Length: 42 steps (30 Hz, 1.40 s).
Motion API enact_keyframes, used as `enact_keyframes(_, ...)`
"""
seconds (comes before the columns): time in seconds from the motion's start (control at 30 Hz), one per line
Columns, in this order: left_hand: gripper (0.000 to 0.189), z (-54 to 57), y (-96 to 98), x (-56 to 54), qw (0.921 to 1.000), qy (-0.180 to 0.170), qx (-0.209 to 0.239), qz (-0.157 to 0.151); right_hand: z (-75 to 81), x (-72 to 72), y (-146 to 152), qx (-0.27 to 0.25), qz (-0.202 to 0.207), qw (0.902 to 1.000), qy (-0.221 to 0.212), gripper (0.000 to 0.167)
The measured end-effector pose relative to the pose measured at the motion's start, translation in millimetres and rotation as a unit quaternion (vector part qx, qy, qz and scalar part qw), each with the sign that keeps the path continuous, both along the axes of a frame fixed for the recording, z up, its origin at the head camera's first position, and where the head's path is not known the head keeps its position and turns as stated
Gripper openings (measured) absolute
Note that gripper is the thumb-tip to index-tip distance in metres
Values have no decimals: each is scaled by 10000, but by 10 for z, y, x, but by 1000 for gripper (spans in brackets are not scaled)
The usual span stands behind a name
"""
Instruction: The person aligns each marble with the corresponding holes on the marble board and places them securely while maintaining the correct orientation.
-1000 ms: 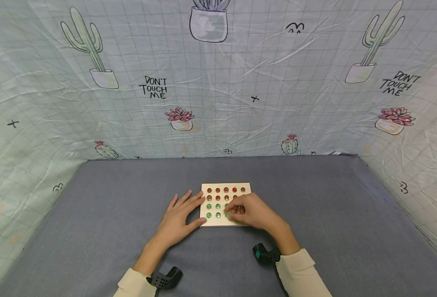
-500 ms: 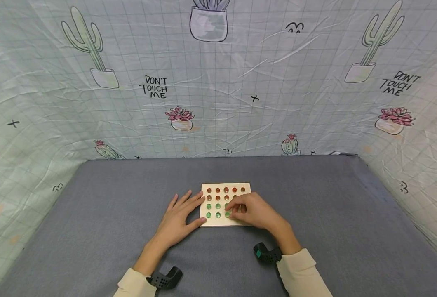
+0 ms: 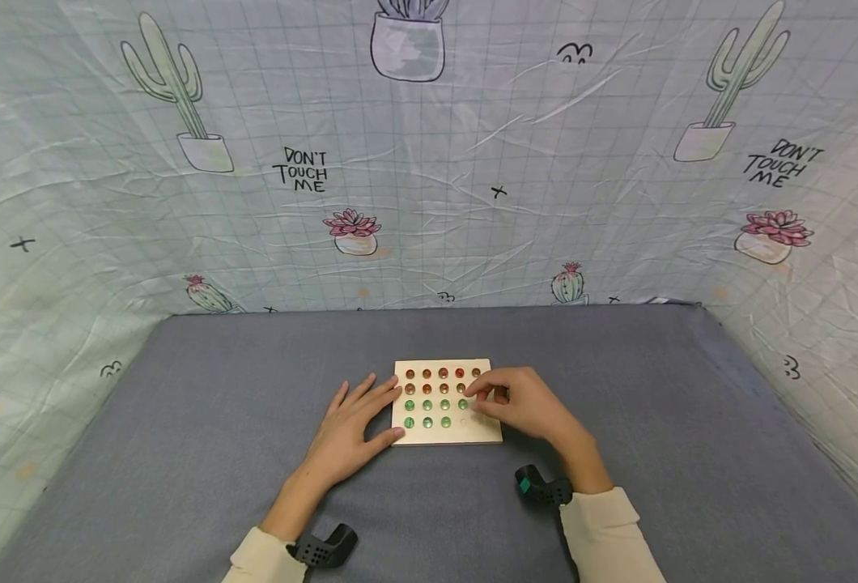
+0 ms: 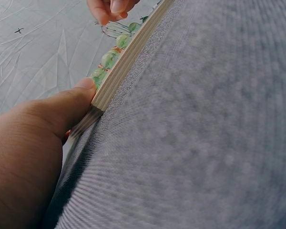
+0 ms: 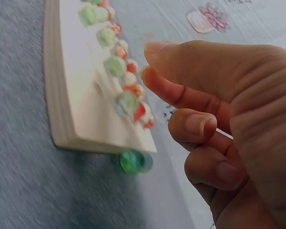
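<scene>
A pale wooden board [image 3: 429, 437] with rows of round hollows lies on the grey cloth. Red-orange marbles [image 3: 443, 373] fill its back rows, and green marbles [image 3: 427, 405] sit in the front rows. A bare hollow [image 3: 463, 422] shows at the front right. My left hand [image 3: 349, 429] lies flat with fingers spread, fingertips and thumb [image 4: 81, 95] on the board's left edge. Over the board's right side hangs my right hand [image 3: 527, 401], its fingers loosely bent, thumb and index tips near each other with nothing seen between them. It hides part of the rows.
Beside the board's right edge, green glass marbles [image 5: 133, 162] lie on the cloth, hidden by the right hand in the head view. Grey cloth [image 3: 254, 364] covers the table. A cactus-print sheet [image 3: 429, 162] hangs behind and along both sides.
My right hand has lifted off the front green rows and moved right, uncovering more green marbles and a bare hollow. The left hand has stayed in place.
</scene>
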<state>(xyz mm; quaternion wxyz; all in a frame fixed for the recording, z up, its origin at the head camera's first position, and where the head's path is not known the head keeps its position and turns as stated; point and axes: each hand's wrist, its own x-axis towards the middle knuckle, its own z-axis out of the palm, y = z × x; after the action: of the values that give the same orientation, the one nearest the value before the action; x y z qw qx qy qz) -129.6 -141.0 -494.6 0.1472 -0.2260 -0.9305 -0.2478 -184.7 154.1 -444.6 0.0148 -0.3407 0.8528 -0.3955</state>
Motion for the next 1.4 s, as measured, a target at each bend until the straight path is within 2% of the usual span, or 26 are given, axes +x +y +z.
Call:
enact_keyframes(0.33, 64, -6, -6, -2, 10000, 34, -10, 7, 4, -41, 229, -59, -561, 9982, -212, 12)
enact_keyframes(0.6, 64, 11, -16, -19, 10000, -29, -36, 3, -33, -82, 352, 9, -776, 9965, -317, 12)
enact_keyframes(0.87, 63, 20, -32, -44, 10000, -19, 17, -43, -121, -129, 382, 97, -845, 9951, -503, 14)
enact_keyframes(1.4, 63, 63, -68, -99, 9999, -86, 41, -103, -182, -164, 359, 52, -642, 9940, -880, 15)
